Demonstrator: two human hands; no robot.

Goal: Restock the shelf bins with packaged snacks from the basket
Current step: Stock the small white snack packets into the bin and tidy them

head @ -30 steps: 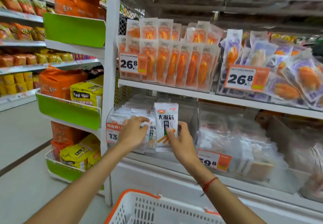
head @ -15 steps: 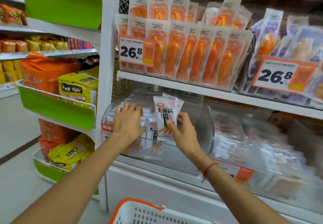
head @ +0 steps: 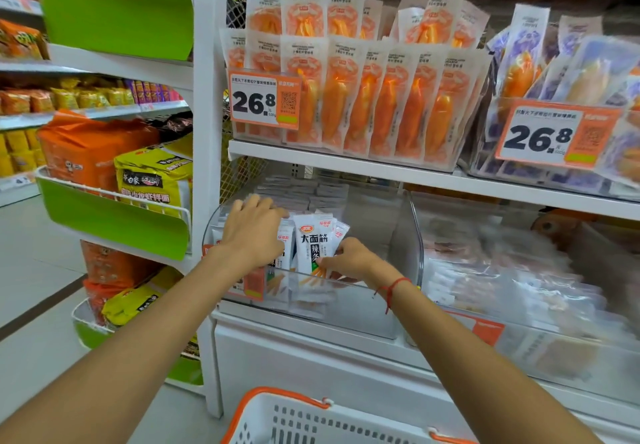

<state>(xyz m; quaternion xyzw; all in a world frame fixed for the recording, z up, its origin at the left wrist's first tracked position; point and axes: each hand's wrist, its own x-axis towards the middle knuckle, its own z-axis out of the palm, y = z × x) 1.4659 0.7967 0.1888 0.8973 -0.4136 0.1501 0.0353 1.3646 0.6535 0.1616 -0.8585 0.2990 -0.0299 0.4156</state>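
Note:
A clear plastic shelf bin [head: 377,308] on the lower shelf holds several white snack packets. The front upright white snack packet [head: 313,246] carries black characters. My right hand [head: 349,258] reaches over the bin's front rim and pinches that packet's lower right edge. My left hand [head: 252,232] lies over the packets on the bin's left side, fingers spread and pressing them back. The white basket with orange rim [head: 311,416] sits below at the bottom edge of the view; its contents are hidden.
Above, a shelf [head: 346,166] carries bins of orange packets [head: 363,97] and purple packets [head: 571,90] with 26.8 price tags. Another clear bin [head: 519,288] stands to the right. A white upright post [head: 207,166] and green racks of noodle bags [head: 117,218] stand on the left.
The view has moved closer to the bin. My right hand slid down the upright packet to its lower edge inside the bin; my left hand spread wider over the left packets.

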